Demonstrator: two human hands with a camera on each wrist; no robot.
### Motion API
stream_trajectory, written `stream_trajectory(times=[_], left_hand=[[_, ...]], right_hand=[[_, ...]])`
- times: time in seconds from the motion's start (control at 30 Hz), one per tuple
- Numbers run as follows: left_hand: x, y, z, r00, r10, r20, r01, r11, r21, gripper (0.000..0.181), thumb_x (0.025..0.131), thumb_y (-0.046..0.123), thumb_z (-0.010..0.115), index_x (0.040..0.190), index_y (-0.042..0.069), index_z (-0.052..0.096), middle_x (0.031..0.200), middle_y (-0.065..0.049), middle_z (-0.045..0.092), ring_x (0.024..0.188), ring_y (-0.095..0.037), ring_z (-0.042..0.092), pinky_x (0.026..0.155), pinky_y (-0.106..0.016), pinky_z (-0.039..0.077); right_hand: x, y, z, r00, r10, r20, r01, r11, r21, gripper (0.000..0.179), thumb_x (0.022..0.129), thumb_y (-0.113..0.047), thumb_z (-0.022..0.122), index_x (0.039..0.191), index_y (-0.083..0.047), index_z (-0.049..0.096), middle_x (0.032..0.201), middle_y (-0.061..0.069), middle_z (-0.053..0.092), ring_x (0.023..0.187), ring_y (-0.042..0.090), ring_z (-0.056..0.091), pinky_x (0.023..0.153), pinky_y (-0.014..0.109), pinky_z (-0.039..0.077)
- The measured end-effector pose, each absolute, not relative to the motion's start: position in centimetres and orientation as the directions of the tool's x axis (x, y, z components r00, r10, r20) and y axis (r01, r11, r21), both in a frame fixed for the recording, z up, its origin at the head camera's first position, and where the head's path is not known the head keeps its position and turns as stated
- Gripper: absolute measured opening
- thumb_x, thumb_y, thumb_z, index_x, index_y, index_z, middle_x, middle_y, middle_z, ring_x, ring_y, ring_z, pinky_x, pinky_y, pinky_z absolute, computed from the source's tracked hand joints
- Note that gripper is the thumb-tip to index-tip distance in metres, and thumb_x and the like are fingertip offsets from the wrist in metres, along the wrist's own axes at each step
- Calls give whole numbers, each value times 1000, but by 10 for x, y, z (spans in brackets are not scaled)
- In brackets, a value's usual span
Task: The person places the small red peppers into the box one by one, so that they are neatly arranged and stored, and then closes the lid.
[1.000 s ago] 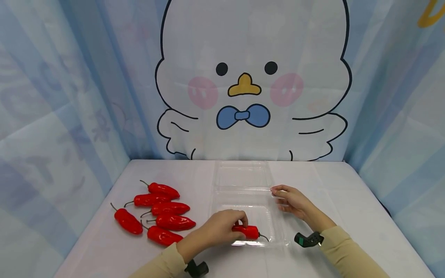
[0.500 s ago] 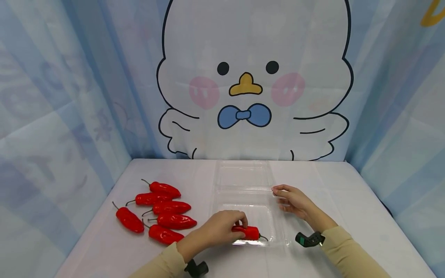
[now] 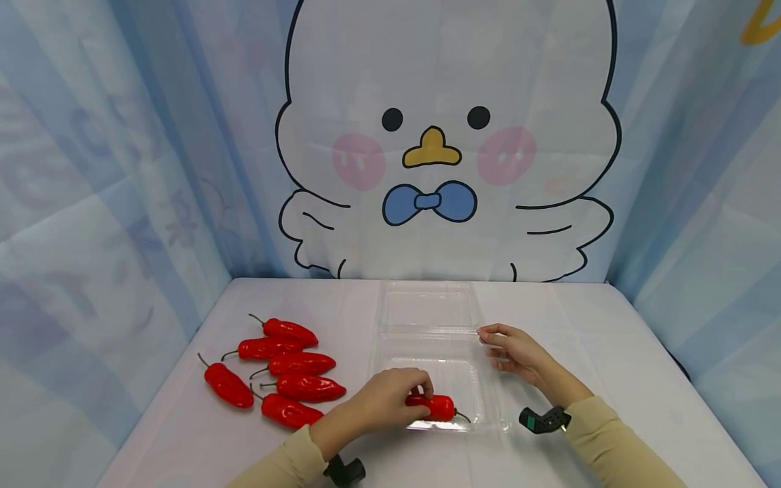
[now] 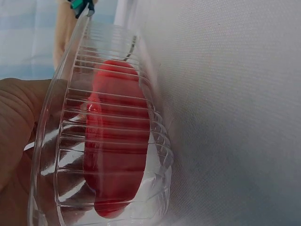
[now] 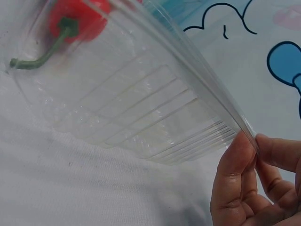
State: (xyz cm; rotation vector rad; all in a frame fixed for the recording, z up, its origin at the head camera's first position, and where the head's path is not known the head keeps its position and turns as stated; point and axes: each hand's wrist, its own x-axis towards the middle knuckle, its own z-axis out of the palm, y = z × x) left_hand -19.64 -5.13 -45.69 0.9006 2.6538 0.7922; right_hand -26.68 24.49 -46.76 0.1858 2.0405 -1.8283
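A clear plastic clamshell box [image 3: 454,374] lies unfolded, its lid [image 3: 427,306] flat on the far side. In the near part of the base is a red chili pepper [image 3: 442,408], lying lengthwise along the front wall with its green stem to the right. My left hand [image 3: 393,398] reaches over that wall and holds the pepper with curled fingers. The left wrist view shows the pepper [image 4: 117,141] through the ribbed plastic. My right hand [image 3: 514,354] pinches the box's right rim near the hinge, thumb and finger meeting on the thin edge in the right wrist view.
Several more red chili peppers [image 3: 302,364] lie in a loose group on the left of the white-covered table [image 3: 567,325]. Printed curtains [image 3: 433,244] with a cartoon bird hang behind it and on both sides. Black wrist cameras [image 3: 543,421] are worn at the sleeves.
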Motion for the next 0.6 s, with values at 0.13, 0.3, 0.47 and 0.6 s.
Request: stream_trajectory(times=[0.13, 0.3, 0.47, 0.6], left_hand=[[-196, -52, -456, -787, 616, -43, 490, 666, 563, 22, 88, 30, 82, 105, 27, 67, 97, 14, 71, 86, 1, 60, 80, -20, 54], [-196, -53, -455, -790, 612, -35, 488, 662, 570, 21, 88, 30, 81, 104, 27, 68, 97, 14, 71, 86, 1, 60, 80, -20, 54], [-196, -55, -455, -799, 600, -33, 473, 662, 582, 21, 88, 29, 82, 104, 27, 68, 97, 13, 71, 86, 1, 60, 79, -20, 54], [-196, -56, -456, -803, 595, -32, 468, 662, 585, 21, 88, 29, 82, 103, 27, 68, 98, 13, 71, 87, 2, 60, 79, -20, 54]], right_hand=[[-266, 245, -467, -914, -158, -374, 354, 143, -924, 42, 103, -29, 64, 135, -3, 55, 115, 4, 66, 82, 14, 59, 69, 22, 57], [-267, 244, -467, -913, -157, -377, 358, 139, -923, 38, 103, -28, 64, 132, -4, 56, 114, 3, 66, 81, 13, 58, 69, 22, 57], [-267, 244, -467, -910, -158, -382, 364, 132, -922, 34, 103, -27, 64, 128, -6, 58, 111, 2, 65, 80, 12, 58, 68, 22, 57], [-267, 244, -467, -911, -159, -382, 364, 130, -922, 33, 104, -27, 64, 128, -5, 58, 110, 1, 65, 80, 12, 58, 68, 22, 57]])
